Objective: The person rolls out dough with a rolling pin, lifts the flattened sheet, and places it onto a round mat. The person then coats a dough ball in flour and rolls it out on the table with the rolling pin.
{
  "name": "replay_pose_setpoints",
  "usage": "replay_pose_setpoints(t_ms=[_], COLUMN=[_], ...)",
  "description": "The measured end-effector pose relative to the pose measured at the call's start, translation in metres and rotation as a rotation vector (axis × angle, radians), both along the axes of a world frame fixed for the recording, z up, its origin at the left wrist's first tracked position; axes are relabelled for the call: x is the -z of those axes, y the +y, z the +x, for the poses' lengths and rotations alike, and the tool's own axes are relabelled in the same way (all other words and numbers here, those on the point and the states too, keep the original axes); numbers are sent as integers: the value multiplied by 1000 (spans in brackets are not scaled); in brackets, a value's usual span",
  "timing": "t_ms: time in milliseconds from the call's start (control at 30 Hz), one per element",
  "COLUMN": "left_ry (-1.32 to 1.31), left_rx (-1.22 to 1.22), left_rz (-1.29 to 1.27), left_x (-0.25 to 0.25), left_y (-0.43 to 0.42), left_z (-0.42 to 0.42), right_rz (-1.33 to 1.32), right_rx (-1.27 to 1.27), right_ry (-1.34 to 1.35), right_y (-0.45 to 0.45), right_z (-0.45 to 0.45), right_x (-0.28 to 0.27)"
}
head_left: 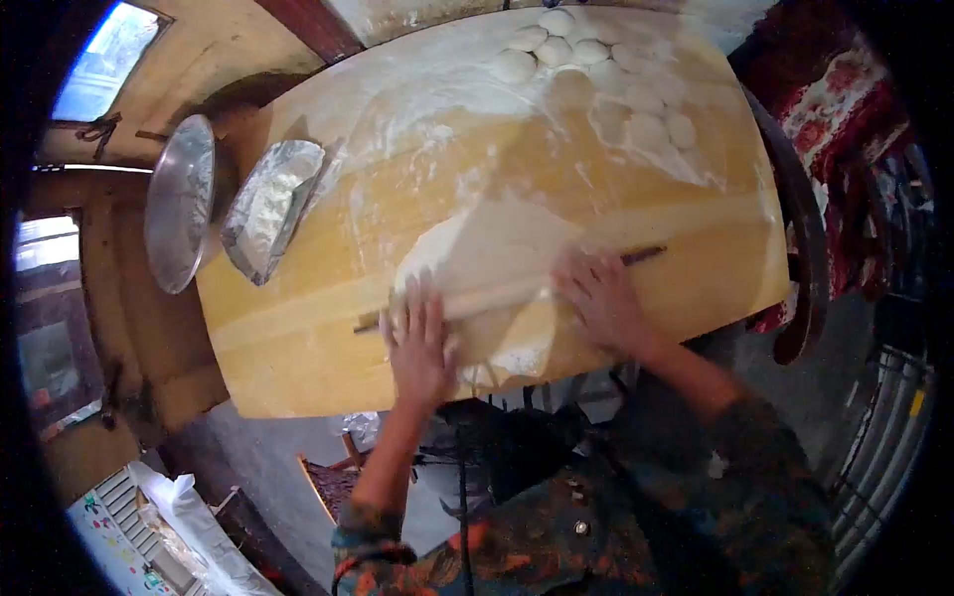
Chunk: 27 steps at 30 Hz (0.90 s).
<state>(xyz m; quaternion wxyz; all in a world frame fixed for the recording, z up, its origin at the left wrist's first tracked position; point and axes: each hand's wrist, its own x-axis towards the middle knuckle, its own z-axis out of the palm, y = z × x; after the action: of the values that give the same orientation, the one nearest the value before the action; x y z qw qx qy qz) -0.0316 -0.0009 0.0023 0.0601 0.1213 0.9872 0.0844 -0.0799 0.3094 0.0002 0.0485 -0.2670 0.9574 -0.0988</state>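
A rolling pin [497,296] with dark, narrow ends lies slantwise across a broad, thin sheet of dough [487,243] on the floured wooden board. Near its left end, my left hand [419,343] grips the pin from above, fingers bent over it and slightly blurred. My right hand [601,296] is closed over the pin toward its right end, which sticks out past the fingers. The dough spreads mostly beyond the pin, and part of it shows on my side. My palms hide the pin's surface beneath them.
Several round dough pieces [555,50] sit at the board's far right. A foil-lined tray of flour [273,209] rests at its left edge, beside a metal basin [179,204]. Loose flour [427,139] dusts the board [298,358]. Red patterned fabric [840,109] lies beyond the right edge.
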Motion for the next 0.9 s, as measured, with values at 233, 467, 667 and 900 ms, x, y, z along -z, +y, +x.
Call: replay_pose_setpoints(t_ms=[233,467,667,900], left_ry=[264,360,262,194], left_rx=[-83,-138,-248,-259], left_rz=[243,16,-33,-43], left_x=[9,29,12,6], left_y=[-38,-46,-48,-56], left_z=[-197,-191,-134,-16], right_rz=[-250,64,68,30], right_rx=[332,257,281,162], right_ry=[212,310,202,159], right_y=[0,37,42,64], right_z=[-169,-165,-110,4], right_x=[-20,10,2,8])
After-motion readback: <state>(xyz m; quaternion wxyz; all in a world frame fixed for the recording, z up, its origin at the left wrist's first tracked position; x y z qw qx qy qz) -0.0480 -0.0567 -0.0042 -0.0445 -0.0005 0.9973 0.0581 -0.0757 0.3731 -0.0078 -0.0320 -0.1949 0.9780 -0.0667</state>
